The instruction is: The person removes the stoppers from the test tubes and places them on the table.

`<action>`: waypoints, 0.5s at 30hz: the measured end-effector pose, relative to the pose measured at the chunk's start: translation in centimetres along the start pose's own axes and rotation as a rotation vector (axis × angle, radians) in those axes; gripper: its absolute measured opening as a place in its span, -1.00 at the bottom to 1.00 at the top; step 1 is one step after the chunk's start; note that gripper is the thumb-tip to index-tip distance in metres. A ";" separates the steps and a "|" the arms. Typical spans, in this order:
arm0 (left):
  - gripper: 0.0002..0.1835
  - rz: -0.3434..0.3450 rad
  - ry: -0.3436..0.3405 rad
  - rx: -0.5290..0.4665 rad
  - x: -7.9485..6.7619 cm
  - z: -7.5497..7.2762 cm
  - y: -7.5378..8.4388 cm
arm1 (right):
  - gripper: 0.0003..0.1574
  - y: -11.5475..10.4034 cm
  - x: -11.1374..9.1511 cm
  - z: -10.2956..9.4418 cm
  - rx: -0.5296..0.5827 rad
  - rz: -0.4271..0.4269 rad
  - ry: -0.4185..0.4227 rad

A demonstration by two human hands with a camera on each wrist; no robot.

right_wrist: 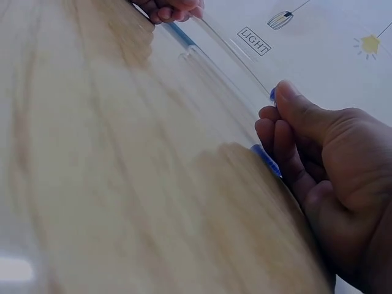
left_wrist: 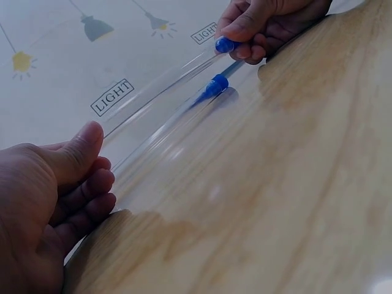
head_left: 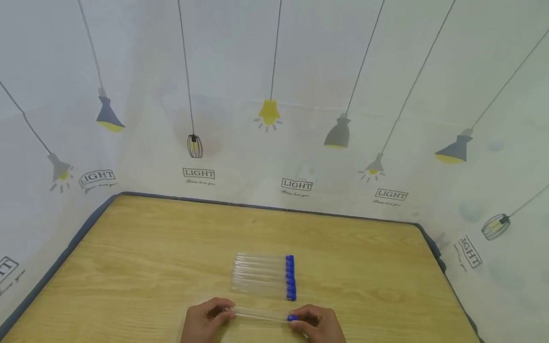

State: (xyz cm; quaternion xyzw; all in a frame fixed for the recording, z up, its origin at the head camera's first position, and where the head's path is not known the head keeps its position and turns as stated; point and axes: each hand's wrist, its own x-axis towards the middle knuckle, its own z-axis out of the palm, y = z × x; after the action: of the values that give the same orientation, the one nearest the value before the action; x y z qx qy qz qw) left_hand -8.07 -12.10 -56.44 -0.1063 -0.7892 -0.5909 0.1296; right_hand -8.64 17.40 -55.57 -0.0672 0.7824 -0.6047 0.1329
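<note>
A clear test tube [head_left: 261, 313] with a blue cap [head_left: 292, 317] is held level between both hands, near the front of the table. At its plain end, my left hand [head_left: 206, 320] pinches it between thumb and fingers. The capped end is pinched by my right hand [head_left: 319, 325], whose thumb and fingertips partly cover the cap in the right wrist view. Just beyond the held tube, several similar clear tubes [head_left: 259, 274] lie side by side on the table, their blue caps [head_left: 290, 276] lined up on the right.
The wood-grain table [head_left: 128, 257] has a dark edge [head_left: 240, 205] along its back and sides. Behind and around it hangs a pale sheet [head_left: 231, 62] printed with lamps and the word LIGHT.
</note>
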 end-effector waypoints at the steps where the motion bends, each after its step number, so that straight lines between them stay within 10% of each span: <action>1: -0.78 -0.008 0.000 -0.009 0.0 -0.1 0.1 | -0.66 0.0 0.1 0.0 -0.001 0.001 -0.003; 15: -0.82 -0.018 -0.018 -0.050 0.1 -0.3 0.4 | -0.73 -0.9 0.1 -0.4 0.010 -0.018 -0.087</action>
State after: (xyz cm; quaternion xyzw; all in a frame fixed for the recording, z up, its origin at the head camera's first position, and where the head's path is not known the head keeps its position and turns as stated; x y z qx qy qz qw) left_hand -8.00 -12.31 -55.93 -0.1078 -0.7762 -0.6106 0.1145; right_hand -8.86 17.54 -54.65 -0.0997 0.7724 -0.6061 0.1616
